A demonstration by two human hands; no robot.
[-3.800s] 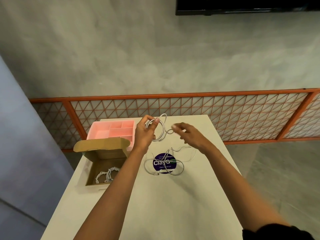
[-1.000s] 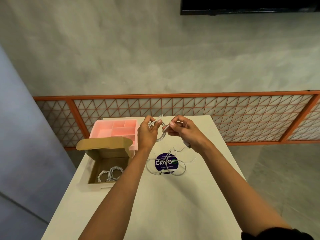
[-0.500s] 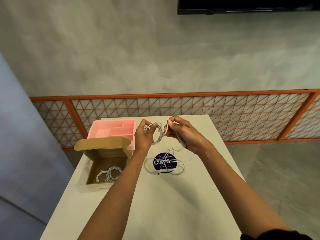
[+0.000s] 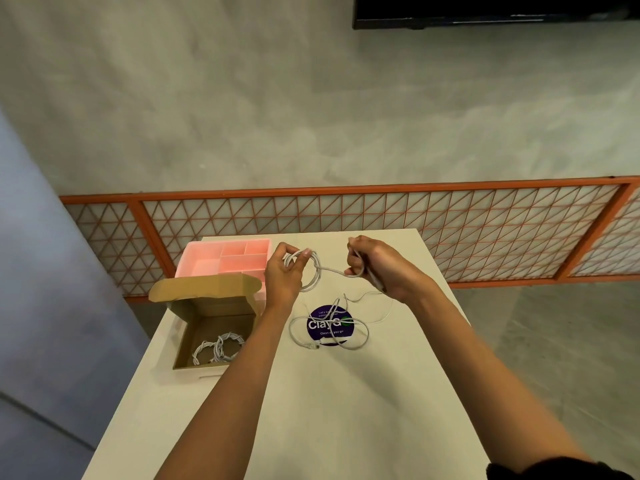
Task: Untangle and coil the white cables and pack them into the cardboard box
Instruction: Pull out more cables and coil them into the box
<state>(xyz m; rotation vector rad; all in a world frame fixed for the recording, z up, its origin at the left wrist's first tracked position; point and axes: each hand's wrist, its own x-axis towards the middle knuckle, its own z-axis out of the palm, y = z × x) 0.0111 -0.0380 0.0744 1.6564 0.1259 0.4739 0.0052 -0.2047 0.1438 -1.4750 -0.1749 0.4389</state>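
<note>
**Q:** What condition is the held cable (image 4: 314, 284) in?

**A:** It is white, thin and round in section. Part of it is wound into a small coil of several turns, raised above the counter (image 4: 346, 410) near the far edge. One strand leaves the coil and runs to the right, slightly slack.

**Q:** What are the hands doing?

**A:** The left hand (image 4: 282, 275) grips the coil, with its fingers (image 4: 306, 255) curled round the turns. The right hand (image 4: 377, 268) grips the free strand with its fingers curled round it. A short straight white length sticks out below that palm.

**Q:** Where are the other cables?

**A:** A loose cable (image 4: 362, 342) lies on the counter below the hands in irregular, overlapping loops. It crosses a round purple sticker (image 4: 320, 325), and one plug end rests at the near left of the loops. A thin strand rises from this pile toward the right hand. It cannot be determined whether that strand belongs to the held cable.

**Q:** What is in the cardboard box (image 4: 214, 308)?

**A:** Two coiled cables (image 4: 218, 349), white and tightly wound, lie side by side and touching on its floor. The box stands at the counter's left edge with its lid flap raised. A pink divided tray (image 4: 207, 263) sits just behind it.
</note>
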